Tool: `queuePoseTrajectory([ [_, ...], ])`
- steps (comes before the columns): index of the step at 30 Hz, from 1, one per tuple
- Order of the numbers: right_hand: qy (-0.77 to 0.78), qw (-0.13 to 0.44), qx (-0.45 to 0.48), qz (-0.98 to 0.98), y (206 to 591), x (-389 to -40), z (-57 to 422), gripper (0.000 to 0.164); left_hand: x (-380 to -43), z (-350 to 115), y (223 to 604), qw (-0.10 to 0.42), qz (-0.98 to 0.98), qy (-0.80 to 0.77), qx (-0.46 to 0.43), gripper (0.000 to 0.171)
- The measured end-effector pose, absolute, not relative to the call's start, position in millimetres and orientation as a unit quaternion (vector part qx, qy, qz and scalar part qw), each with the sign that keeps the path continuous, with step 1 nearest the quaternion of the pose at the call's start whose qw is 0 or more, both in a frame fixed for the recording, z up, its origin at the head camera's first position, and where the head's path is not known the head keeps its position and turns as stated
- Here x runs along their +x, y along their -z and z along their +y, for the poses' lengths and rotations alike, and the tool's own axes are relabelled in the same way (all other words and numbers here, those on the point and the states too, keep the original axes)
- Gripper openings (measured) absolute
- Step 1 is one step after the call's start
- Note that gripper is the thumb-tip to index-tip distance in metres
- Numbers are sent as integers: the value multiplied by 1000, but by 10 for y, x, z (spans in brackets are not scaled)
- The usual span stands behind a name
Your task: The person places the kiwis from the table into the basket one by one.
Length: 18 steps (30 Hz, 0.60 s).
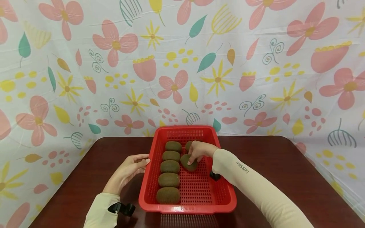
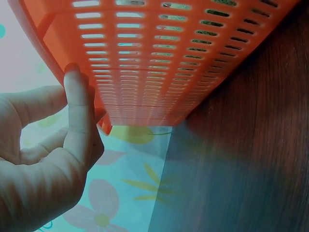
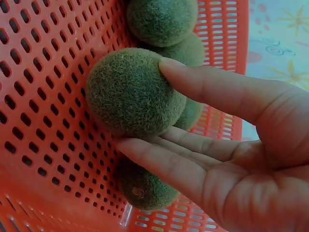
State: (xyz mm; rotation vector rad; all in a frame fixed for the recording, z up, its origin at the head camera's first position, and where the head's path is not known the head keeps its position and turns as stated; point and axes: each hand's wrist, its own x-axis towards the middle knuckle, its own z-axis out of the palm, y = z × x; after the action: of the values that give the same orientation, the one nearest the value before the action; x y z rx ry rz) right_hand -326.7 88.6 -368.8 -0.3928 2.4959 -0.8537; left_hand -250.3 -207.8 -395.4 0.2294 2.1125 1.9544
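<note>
A red plastic basket (image 1: 186, 208) with slotted walls stands on the table. My left hand (image 1: 132, 167) is at its left rim, holding the edge between thumb and fingers; some fingertips are hidden behind the rim. Inside the basket, my right hand (image 1: 198, 150) pinches a brown fuzzy kiwi (image 3: 133, 92) between thumb and fingers. The held kiwi looks tilted, close to the basket floor; whether it touches cannot be told. Several kiwis (image 1: 168, 195) lie in a column along the left side. One more kiwi (image 1: 188, 145) sits at the back right, partly hidden by the right hand.
The dark wooden table (image 1: 114, 148) extends on both sides of the basket. A floral cloth (image 1: 182, 63) hangs behind it and at the sides. A black wrist strap (image 1: 121, 209) sits on the left forearm, over a pale sleeve (image 1: 256, 186) like the right arm's.
</note>
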Motion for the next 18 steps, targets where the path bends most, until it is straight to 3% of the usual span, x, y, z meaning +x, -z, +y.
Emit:
queuePoseTrajectory([
  [18,288,274,-157,904,3499,-3272,972,57,-2520,-2089,3951,123,732,-667,70,50],
])
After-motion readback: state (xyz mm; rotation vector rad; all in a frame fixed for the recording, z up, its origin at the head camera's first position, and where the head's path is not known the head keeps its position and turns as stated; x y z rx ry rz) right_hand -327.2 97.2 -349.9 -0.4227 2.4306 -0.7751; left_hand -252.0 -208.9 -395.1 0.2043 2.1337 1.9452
